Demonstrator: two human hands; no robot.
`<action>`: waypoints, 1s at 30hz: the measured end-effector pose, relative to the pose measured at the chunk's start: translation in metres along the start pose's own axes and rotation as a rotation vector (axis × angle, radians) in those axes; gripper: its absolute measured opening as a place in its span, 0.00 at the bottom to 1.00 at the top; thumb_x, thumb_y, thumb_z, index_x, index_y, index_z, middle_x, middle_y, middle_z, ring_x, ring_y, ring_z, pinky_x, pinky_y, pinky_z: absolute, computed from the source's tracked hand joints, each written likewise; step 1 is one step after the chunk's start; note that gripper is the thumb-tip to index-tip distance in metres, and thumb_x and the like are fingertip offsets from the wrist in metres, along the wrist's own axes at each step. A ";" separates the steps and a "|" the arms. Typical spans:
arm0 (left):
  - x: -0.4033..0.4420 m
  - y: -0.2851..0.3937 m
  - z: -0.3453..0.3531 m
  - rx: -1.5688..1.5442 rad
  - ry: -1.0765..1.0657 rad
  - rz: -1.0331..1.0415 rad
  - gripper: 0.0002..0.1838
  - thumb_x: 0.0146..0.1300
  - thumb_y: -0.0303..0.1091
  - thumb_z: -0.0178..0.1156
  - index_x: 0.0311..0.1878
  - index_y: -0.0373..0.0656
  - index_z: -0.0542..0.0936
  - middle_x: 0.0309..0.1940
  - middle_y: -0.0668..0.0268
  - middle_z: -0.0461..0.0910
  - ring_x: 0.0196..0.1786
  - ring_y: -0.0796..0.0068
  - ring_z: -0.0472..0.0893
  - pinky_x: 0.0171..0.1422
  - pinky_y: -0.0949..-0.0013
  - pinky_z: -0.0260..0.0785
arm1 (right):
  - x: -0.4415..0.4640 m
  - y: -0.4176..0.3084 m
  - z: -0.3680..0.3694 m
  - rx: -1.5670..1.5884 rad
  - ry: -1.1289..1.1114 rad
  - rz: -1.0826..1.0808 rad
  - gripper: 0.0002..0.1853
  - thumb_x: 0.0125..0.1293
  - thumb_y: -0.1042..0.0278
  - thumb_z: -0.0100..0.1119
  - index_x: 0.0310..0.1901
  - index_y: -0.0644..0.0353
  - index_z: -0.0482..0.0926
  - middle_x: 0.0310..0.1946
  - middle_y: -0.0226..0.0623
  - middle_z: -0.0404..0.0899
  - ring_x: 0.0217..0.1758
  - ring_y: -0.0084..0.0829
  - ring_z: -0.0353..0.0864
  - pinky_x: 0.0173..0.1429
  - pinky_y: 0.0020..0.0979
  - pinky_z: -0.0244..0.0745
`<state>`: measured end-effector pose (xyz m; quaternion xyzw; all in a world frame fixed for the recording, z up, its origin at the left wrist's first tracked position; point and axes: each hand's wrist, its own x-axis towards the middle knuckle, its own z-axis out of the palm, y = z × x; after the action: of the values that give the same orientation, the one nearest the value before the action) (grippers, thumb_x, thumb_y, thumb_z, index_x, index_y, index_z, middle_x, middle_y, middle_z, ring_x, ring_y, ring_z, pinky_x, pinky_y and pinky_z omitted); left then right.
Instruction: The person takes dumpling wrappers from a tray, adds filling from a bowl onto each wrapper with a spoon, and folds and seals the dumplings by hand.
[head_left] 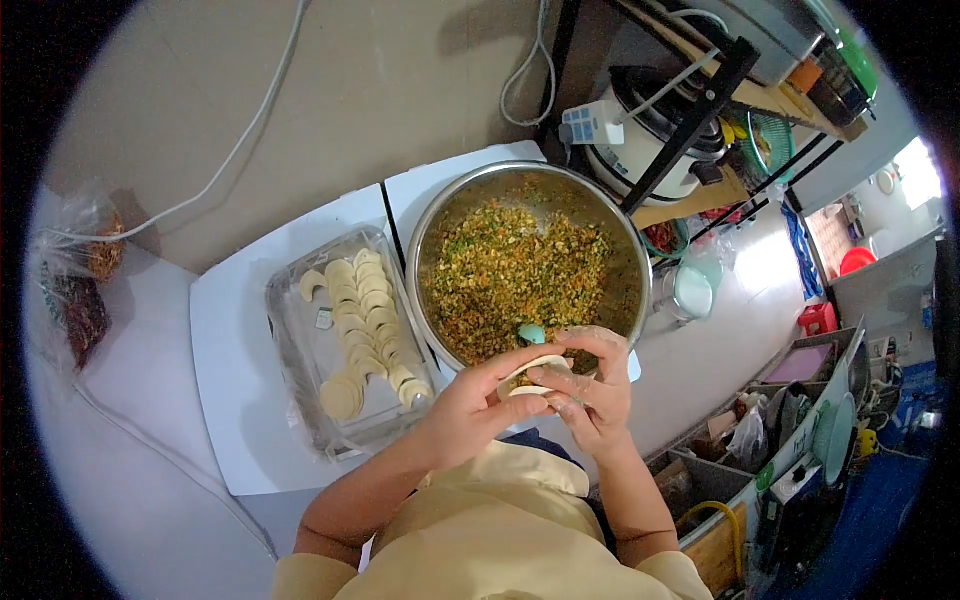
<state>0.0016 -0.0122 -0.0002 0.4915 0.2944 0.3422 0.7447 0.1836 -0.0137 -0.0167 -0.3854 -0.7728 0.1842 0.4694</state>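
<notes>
Between my hands a round dough wrapper [541, 366] is partly folded, with a bit of filling showing inside. My left hand [478, 402] grips its left side, thumb below and fingers above. On the other side, the fingers of my right hand [597, 392] pinch the wrapper's edge. Just beyond stands a large steel bowl [419, 262] of chopped orange, green and yellow filling [515, 270]. The teal end of a utensil [532, 333] sticks out of the filling. To the left, a clear plastic tray [312, 350] holds rows of folded dumplings [372, 300] and a stack of round wrappers [341, 398].
Bowl and tray stand on a white table [235, 370] against the wall. At the right, a black-framed shelf [690, 125] carries a rice cooker [645, 150] and a power strip [593, 124]. Crates and a red stool [818, 319] are farther right. A cable hangs along the wall.
</notes>
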 end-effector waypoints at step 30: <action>0.003 -0.003 0.010 0.097 0.240 0.088 0.18 0.67 0.30 0.52 0.59 0.35 0.72 0.51 0.60 0.77 0.48 0.76 0.78 0.54 0.74 0.70 | -0.006 0.001 0.015 0.282 0.279 0.165 0.11 0.51 0.75 0.66 0.39 0.59 0.83 0.45 0.40 0.74 0.49 0.34 0.71 0.51 0.32 0.66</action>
<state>0.0123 -0.0157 0.0004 0.4950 0.3759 0.4163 0.6636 0.1727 -0.0170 -0.0283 -0.3996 -0.6326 0.2732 0.6046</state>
